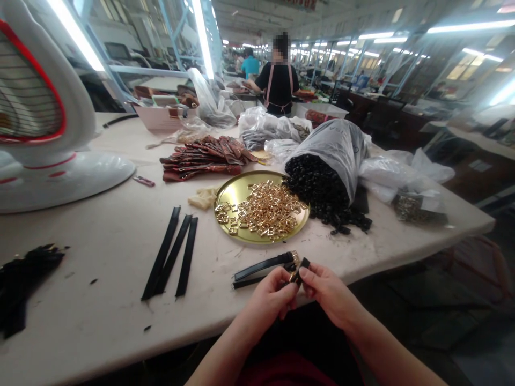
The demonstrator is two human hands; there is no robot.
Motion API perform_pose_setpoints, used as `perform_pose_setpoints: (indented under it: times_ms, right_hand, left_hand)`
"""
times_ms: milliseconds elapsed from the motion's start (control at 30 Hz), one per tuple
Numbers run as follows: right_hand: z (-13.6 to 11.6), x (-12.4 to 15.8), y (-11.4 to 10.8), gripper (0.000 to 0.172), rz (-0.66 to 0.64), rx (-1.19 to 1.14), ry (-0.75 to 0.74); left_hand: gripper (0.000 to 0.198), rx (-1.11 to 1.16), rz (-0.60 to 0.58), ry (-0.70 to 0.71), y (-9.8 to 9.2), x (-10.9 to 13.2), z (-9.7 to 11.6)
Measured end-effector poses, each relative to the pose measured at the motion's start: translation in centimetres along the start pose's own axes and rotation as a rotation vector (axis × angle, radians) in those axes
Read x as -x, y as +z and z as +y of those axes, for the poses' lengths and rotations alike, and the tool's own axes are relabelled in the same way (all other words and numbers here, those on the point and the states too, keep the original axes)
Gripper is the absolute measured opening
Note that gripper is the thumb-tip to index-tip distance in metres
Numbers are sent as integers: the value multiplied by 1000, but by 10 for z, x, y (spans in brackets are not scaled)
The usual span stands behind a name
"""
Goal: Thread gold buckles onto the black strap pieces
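Observation:
At the table's front edge my left hand (277, 292) and my right hand (325, 287) meet, both closed on a short black strap (304, 264) with a gold buckle partly hidden by the fingers. Just behind them lie black straps (263, 266), one with a gold buckle at its right end. Many gold buckles (267, 206) are heaped on a round gold tray (241, 185). Black loops (317, 185) spill from a plastic bag (340, 145) beside the tray. Several long black straps (187, 257) lie to the left.
A white fan (60, 179) stands at the left, with a pile of black straps (28, 279) in front. Brown-red strips (205, 158), a beige cloth (202, 198) and plastic bags (265, 126) lie farther back. A person (277, 80) stands beyond the table (108, 321).

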State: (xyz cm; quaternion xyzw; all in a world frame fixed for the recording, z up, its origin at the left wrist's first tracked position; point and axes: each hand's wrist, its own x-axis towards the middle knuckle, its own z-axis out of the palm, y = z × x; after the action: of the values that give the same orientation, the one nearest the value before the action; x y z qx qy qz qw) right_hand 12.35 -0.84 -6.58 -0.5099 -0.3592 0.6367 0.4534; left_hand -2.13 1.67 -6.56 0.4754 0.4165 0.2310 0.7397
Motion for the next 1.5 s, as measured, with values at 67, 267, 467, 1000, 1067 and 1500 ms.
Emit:
perform_pose_setpoints:
  times_ms: [67, 267, 467, 1000, 1067, 1500]
  right_hand:
    - [-4, 5, 0, 21, 15, 132, -98]
    - [-8, 13, -5, 17, 12, 108, -94]
    - [-4, 15, -7, 7, -4, 18, -54]
    - [10, 3, -7, 26, -7, -194, 0]
    - [10, 1, -8, 25, -34, -273, 48]
    - [9, -3, -10, 19, 380, 674, -417]
  left_hand:
    - [19, -51, 35, 13, 1, 0, -3]
    - [19, -164, 110, 141, 13, 7, -2]
    - [19, -84, 106, 96, 22, 9, -2]
    - [27, -67, 119, 113, 16, -5, -21]
    - [28, 24, 51, 73, 16, -5, -18]
    - [17, -165, 253, 220, 22, -17, -19]
